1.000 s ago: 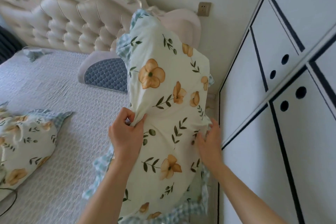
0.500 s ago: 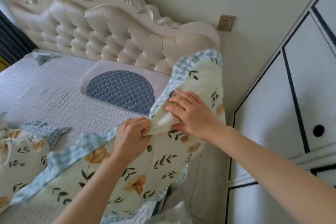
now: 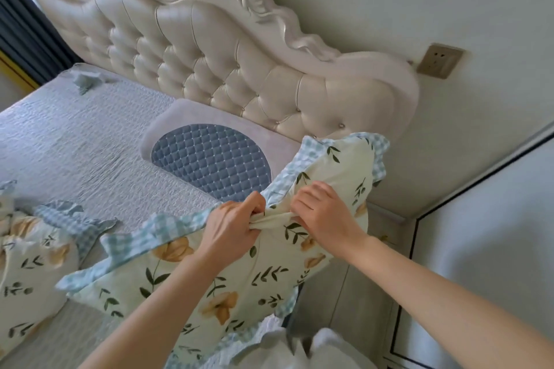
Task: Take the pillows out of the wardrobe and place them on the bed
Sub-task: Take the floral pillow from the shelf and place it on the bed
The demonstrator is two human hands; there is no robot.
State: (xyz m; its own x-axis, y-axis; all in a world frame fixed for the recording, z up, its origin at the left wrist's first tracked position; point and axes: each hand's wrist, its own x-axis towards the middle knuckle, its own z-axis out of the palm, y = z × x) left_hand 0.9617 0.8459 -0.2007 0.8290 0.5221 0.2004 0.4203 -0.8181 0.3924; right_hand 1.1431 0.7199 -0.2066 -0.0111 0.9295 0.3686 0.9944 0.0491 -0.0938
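1. Head view, the grips: my left hand (image 3: 230, 231) pinches a fold of the case near the middle of the floral pillow (image 3: 239, 275), fingers curled round the bunched cloth. My right hand (image 3: 325, 214) is just beside it at 3 o'clock, fingers bent and hooked into the same ridge of fabric, pressing down on it.

2. Head view, where the pillow is: it lies nearly flat and tilted. Its 9 o'clock end is over the bed (image 3: 78, 147); its 2 o'clock corner hangs past the bed's edge, toward the wardrobe (image 3: 491, 237). I cannot tell whether the underside rests on the cover yet.

3. Doing this step well, as I judge it: I should carry the pillow toward 10 o'clock, so its whole body clears the edge, before I let the fold go. It wants to sit beside the quilted blue cushion (image 3: 209, 159) below the headboard (image 3: 239, 69), not on top of it, and not crowding the second floral pillow (image 3: 33, 263) at 8 o'clock. The filling is soft, so I should release both hands together and pat it level.

4. The risk: letting go now could tip the overhanging corner to the floor.

5. Against the earlier frames: a second ago I held the pillow upright, hands apart on either side. Half a second ago it had swung down, and my right hand lay flatter. Now those fingers are tucked in.
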